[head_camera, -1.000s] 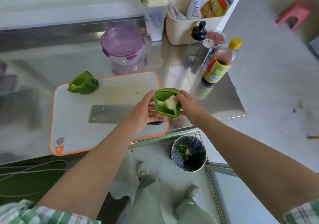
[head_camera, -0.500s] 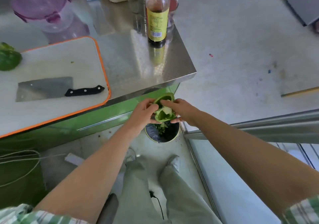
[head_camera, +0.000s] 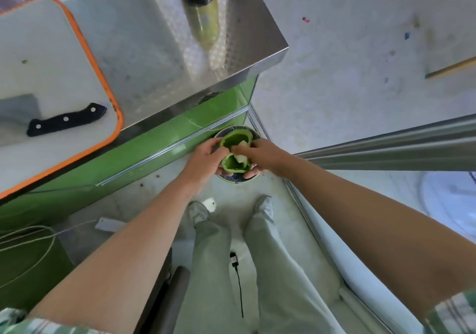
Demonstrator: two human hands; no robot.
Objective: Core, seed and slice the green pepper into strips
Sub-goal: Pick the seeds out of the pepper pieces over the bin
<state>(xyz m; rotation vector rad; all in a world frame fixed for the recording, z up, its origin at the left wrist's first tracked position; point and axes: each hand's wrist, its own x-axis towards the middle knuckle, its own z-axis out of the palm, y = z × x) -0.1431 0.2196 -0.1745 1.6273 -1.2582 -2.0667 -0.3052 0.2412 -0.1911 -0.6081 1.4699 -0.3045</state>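
Green pepper half [head_camera: 235,153]: held clear of the worktop [head_camera: 231,37], low over the floor and directly above the bin [head_camera: 255,135]; hollow side faces up.
Left hand [head_camera: 206,158]: wrapped round the outer wall from the left, fingers curled under the shell.
Right hand [head_camera: 265,156]: fingertips pinch the white core [head_camera: 240,156] inside the hollow; other fingers show beneath the shell.
Core state: cannot tell whether it is attached or already loose.
Step (judged): coring and seeding with 2 hands; slicing not yet begun.
Handling (judged): light, thin-walled, crisp; glossy skin probably slippery; wall likely to crack if squeezed hard; pith soft and tears easily.
Where to hold (judged): outer wall near the cut rim, supported underneath; take the core at its base.
Cutting board [head_camera: 51,63]: orange-rimmed, on the worktop; knife [head_camera: 65,122] with black handle lies on it.
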